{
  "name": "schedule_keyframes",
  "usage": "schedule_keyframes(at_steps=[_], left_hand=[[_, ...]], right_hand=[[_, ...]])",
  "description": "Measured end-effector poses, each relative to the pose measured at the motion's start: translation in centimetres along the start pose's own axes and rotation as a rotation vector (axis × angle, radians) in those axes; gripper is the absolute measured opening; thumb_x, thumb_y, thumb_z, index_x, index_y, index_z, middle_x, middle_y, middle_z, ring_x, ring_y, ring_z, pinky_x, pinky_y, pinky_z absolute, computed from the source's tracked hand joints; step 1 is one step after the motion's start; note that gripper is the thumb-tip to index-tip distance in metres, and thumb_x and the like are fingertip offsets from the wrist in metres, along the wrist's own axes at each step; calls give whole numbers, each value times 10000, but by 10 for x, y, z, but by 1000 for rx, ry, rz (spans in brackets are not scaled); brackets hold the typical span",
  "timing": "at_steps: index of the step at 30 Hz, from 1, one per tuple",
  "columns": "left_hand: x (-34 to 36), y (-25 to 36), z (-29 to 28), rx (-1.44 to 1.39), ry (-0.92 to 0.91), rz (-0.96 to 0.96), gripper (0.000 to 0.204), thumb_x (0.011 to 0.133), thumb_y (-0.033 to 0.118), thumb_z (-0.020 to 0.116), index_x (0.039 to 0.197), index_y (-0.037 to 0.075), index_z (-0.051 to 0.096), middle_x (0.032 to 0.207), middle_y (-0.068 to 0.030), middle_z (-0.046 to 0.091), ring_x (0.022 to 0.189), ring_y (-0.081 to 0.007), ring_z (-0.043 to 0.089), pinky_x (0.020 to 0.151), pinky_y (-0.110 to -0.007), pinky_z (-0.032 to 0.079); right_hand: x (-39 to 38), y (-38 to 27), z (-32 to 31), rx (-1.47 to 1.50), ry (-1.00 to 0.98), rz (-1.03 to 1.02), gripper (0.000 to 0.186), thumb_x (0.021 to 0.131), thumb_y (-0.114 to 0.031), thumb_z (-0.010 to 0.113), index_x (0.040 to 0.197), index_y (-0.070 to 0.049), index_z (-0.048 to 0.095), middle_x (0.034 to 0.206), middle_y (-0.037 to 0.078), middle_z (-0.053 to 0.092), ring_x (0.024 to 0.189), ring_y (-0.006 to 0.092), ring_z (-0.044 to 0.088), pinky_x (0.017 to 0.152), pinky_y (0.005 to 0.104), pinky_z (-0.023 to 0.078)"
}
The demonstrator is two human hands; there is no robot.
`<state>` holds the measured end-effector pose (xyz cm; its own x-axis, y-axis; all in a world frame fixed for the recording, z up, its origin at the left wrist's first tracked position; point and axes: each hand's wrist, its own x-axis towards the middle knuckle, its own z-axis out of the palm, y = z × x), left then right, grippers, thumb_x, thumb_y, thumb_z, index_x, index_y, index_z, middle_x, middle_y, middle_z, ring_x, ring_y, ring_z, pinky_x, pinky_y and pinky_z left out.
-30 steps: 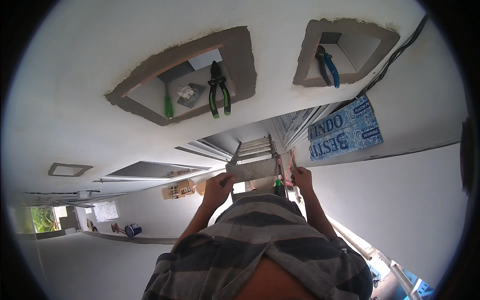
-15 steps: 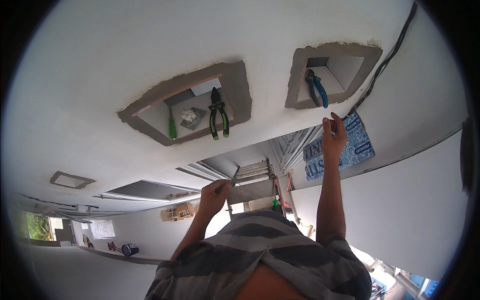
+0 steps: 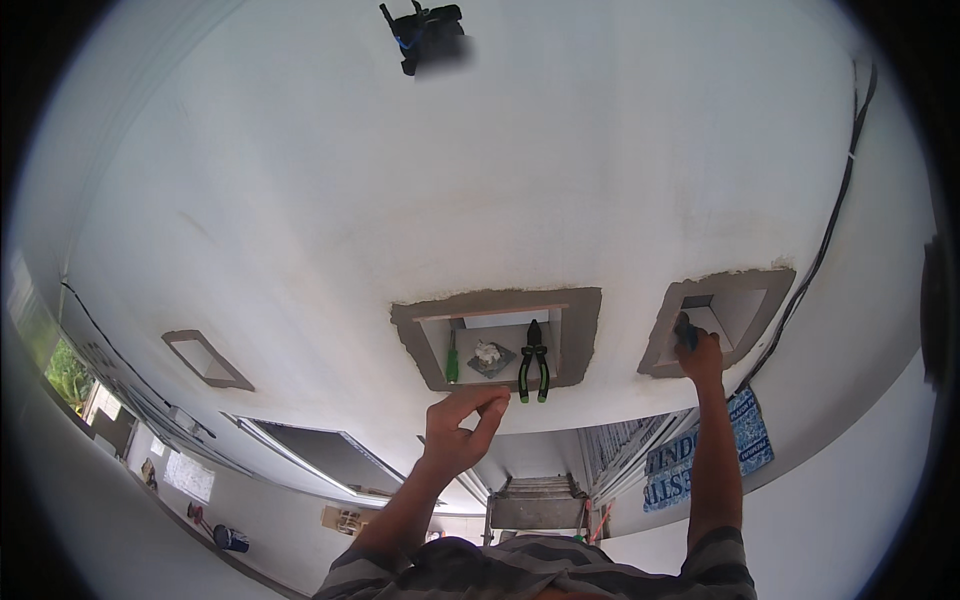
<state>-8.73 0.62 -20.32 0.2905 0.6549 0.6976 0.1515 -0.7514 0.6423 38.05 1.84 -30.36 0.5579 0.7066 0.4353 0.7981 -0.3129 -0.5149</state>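
My right hand (image 3: 704, 358) reaches into the right-hand wall niche (image 3: 655, 352). Its fingers are closed round the handles of the blue pliers (image 3: 684, 328), whose dark head sticks out above them. My left hand (image 3: 463, 428) is raised just below the middle niche (image 3: 425, 301), thumb and fingertips pressed together in a pinch; whatever may be between them is too small to make out. Inside that niche, green-and-black pliers (image 3: 534, 360) lean over the front edge. Beside them are a small grey plate with white crumpled bits (image 3: 489, 357) and a green-handled screwdriver (image 3: 452, 362).
Black cables (image 3: 838, 200) run down the wall at the right. A black box with wires (image 3: 428, 38) is fixed high up. A stepladder (image 3: 540, 505) stands below me. Blue printed sheeting (image 3: 712, 450) hangs near my right forearm, and a smaller niche (image 3: 208, 360) lies to the left.
My right hand has moved up to the right niche and taken hold of the blue pliers. The left hand has risen toward the middle niche. The view has tilted up the wall.
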Motion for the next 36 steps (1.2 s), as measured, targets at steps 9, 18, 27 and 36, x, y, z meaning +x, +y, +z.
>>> schedule_keyframes(at_steps=[9,18,27,36], left_hand=[[170,89,-46,-222,372,306,223,1000,105,674,1167,-38,713,993,-123,762,785,-108,678,706,-253,547],[282,110,-34,-149,508,384,311,998,83,627,1269,-66,656,1042,-139,742,722,-138,703,643,-263,596],[301,119,-48,-191,396,339,239,1010,85,590,1162,-75,681,983,-131,744,710,-146,710,674,-272,604],[317,113,-43,-321,323,438,206,1031,180,620,1046,-19,671,869,-55,704,719,-107,661,626,-252,554]], right_hand=[[-72,6,-27,1057,28,472,377,961,-283,586,1148,36,665,860,120,636,637,214,639,572,353,535],[-191,-23,-32,1347,-50,551,330,901,-92,569,1199,44,607,1000,179,720,704,250,721,554,328,552],[-178,-86,-100,1168,-187,465,439,865,-59,541,1284,61,587,1055,201,742,775,243,763,429,219,477],[-131,-161,-170,1146,-179,54,474,883,-39,574,1336,101,560,1159,231,710,955,274,744,579,300,627]])
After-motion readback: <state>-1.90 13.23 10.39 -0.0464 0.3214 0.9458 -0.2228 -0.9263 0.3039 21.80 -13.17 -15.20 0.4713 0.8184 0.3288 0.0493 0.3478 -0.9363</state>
